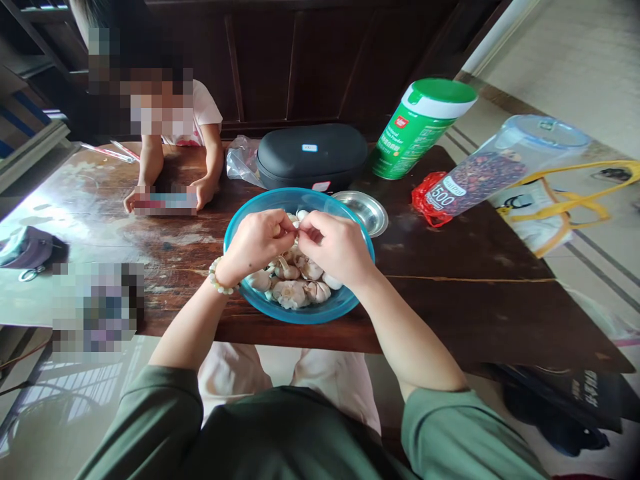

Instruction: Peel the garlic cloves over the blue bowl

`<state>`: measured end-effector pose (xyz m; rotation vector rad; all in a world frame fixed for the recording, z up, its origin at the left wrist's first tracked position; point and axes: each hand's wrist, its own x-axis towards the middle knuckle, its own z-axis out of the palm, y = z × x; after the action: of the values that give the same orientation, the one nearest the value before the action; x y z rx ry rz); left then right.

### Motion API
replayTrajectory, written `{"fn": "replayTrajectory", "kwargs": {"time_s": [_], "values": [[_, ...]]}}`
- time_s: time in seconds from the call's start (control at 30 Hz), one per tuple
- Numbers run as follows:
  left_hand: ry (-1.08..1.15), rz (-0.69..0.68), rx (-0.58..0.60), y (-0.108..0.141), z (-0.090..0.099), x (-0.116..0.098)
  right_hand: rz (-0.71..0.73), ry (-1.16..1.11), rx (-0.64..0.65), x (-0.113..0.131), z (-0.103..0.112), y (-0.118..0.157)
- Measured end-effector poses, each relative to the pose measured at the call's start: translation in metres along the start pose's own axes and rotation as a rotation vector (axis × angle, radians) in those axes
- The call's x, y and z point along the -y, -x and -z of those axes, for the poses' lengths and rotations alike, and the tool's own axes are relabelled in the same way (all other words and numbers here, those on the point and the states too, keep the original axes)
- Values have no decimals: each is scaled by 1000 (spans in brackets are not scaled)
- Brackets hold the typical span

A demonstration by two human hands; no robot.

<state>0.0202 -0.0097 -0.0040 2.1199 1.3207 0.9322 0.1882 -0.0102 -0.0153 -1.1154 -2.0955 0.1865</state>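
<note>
Over a blue plastic bowl [300, 313] my left hand [263, 240] and my right hand [335, 243] meet, fingertips together. Both are closed in a pinch on a small pale piece of garlic, mostly hidden by the fingers. Below them, several whole garlic bulbs [290, 293] with papery white skin lie in the bowl. A beaded bracelet [220, 277] circles my left wrist. Just behind the bowl's right rim stands a shallow metal dish [367, 212].
Behind the bowl are a black case [313, 157] and a clear plastic bag [243, 160]. A green canister [420, 130] and a tall clear container [505, 167] on red plastic stand to the right. At the left, another person [185, 120] holds a flat device [165, 203]. A small pouch [27, 247] lies nearby.
</note>
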Motion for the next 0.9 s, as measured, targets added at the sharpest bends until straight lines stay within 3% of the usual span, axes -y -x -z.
{"fn": "replayTrajectory", "kwargs": {"time_s": [0.13,0.3,0.43,0.63,0.9], "values": [[-54,-67,-33,1,0,-1,-55,-42,3,2,1,0],[-25,-164,14,4,-2,-4,-169,-97,-53,-7,4,-4],[50,3,-3,2,-2,-1,-249,-367,7,-15,6,-8],[328,260,82,-3,4,7,-372,-655,250,-15,6,-7],[464,302,139,-1,7,10,-303,-493,172,-21,2,-4]]}}
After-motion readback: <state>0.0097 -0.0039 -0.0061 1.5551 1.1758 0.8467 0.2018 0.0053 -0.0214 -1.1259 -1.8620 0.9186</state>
